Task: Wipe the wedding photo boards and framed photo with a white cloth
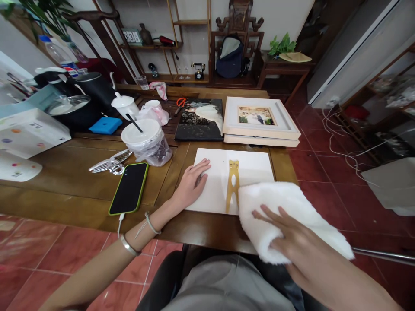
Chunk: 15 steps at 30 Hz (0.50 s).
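My left hand point(192, 183) lies flat on the left side of a white board point(212, 196), fingers stretched out and holding nothing. On the board, right of that hand, is a flat gold cat-shaped piece point(233, 183) with a long body, two legs and an oval gap. My right hand point(285, 231) is on a white fluffy cloth point(275, 196), its fingers spread over the top and the thumb by a folded edge, gripping it. The cloth covers the board's lower right corner and reaches past the table's edge. Its underside is hidden.
A phone point(129, 188) with a charging cable, a clear hair claw clip point(112, 162) and a lidded tub point(142, 134) stand left. Behind the board lie a dark picture panel point(191, 127), orange-handled scissors point(180, 103) and stacked white frames point(285, 123).
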Available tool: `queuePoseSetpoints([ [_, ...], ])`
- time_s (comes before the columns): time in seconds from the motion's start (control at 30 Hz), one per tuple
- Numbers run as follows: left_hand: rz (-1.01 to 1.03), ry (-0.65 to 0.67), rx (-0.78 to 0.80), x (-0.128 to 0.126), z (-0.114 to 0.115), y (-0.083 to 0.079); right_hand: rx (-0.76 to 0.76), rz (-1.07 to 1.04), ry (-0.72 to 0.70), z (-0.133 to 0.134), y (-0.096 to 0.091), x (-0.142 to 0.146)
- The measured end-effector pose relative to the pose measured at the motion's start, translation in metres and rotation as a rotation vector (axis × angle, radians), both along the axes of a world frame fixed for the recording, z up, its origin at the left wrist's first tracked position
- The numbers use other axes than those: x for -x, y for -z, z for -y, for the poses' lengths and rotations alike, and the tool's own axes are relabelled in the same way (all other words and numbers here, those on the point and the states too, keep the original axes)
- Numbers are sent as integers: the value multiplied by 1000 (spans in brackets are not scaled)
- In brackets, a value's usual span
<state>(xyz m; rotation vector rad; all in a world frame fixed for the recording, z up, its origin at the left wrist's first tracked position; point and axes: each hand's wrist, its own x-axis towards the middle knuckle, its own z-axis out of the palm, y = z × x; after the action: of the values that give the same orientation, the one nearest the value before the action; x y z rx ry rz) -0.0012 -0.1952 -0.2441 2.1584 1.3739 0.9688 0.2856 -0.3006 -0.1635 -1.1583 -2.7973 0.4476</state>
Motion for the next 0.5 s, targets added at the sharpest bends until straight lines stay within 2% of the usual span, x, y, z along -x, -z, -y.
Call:
queuePoseSetpoints([
  [0.07,-1,-4,2,0,0,0,-13,-17,8,9,-2,-1],
  [0.13,3,-6,1,0,1,-1,-29,-20,34,4,-2,2],
  [0.27,5,-9,-4,0,0,-2,-69,12,91,-41,4,9],
  [0.4,2,-12,-10,0,0,-2,-151,9,99,-92,18,11],
  [0.5,-1,-10,-11,0,-1,-2,-246,11,100,-114,32,13],
])
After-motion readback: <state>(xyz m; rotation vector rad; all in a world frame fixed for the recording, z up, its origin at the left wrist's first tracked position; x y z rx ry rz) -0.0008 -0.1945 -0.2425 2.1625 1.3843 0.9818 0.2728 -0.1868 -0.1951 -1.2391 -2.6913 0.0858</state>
